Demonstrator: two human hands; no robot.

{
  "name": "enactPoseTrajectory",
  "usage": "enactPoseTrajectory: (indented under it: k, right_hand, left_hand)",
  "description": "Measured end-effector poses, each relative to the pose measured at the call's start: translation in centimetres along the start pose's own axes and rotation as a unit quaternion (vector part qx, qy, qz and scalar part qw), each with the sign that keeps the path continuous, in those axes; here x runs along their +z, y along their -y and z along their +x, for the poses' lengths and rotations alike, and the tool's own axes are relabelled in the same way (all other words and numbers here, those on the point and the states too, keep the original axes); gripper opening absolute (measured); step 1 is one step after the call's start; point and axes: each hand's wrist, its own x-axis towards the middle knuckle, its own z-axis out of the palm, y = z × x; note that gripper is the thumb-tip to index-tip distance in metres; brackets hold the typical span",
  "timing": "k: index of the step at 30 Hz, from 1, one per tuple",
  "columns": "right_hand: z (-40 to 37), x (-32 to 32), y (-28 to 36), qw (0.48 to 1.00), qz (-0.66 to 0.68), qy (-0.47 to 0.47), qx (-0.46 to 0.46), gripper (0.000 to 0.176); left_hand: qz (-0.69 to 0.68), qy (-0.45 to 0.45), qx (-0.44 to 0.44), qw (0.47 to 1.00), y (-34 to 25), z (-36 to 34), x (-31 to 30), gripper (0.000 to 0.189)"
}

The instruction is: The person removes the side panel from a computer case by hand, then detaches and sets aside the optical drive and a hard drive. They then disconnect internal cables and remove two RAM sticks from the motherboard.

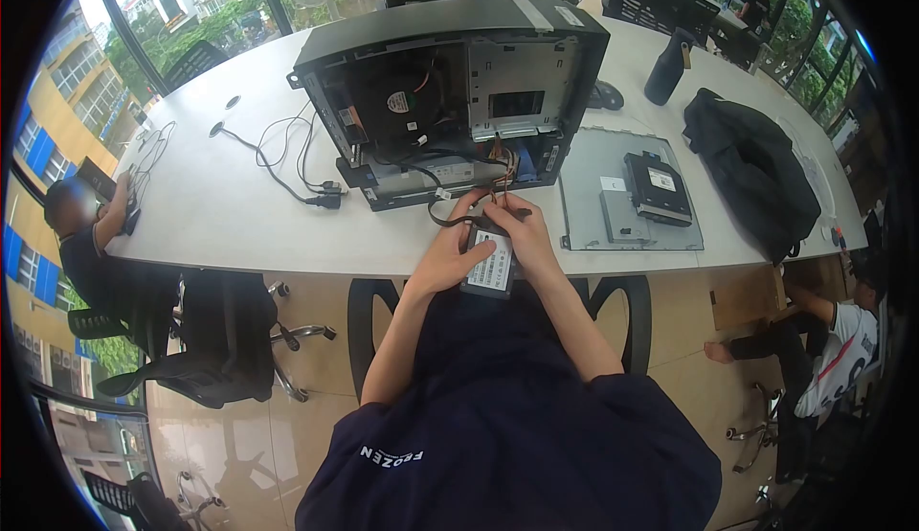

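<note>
Just beyond the table's front edge, a small drive with a white label (492, 261) is held between both hands. My left hand (448, 251) is closed on its left side, thumb lying over the label. My right hand (522, 236) grips the drive's top right, fingers at the cable connectors; the exact plug is partly hidden. A black cable (438, 207) loops from the drive's top end up to the open computer case (450, 81). The case stands on the table with its fan, metal bracket and coloured wires showing.
Right of the case, a metal side panel (584, 162) bears an optical drive (659, 188) and a metal bracket. Further right are a dark bottle (667, 67) and a black bag (751, 172). Power cables (287, 172) lie left. Other people sit at both sides.
</note>
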Motion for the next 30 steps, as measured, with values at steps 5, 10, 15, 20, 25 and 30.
enactPoseTrajectory:
  k: [5, 10, 15, 20, 25, 30]
  right_hand:
    - [-0.2, 0.2, 0.2, 0.999, 0.028, -0.012, 0.013, 0.013]
    - [-0.3, 0.2, -0.2, 0.999, 0.027, -0.027, -0.005, 0.013]
    - [-0.2, 0.2, -0.1, 0.999, 0.015, -0.028, -0.018, 0.014]
    - [0.3, -0.8, -0.6, 0.988, 0.146, -0.043, 0.025, 0.019]
    - [0.2, -0.6, 0.0, 0.992, 0.12, -0.026, 0.014, 0.023]
    - [-0.9, -0.6, 0.2, 0.998, 0.067, -0.016, 0.004, 0.026]
  left_hand:
    - [-0.001, 0.01, -0.023, 1.0, -0.9, 0.0, 0.2, 0.081]
    - [0.002, 0.009, -0.025, 1.0, -0.7, 0.0, 0.2, 0.081]
    - [0.025, 0.016, -0.029, 0.999, -0.6, -0.1, -0.1, 0.084]
    - [0.063, 0.035, -0.085, 0.994, -1.0, -0.6, 0.1, 0.086]
    - [-0.044, -0.001, 0.034, 0.998, -0.5, -0.2, 0.2, 0.084]
    - [-0.033, -0.019, 0.045, 0.998, -0.9, -0.2, 0.5, 0.08]
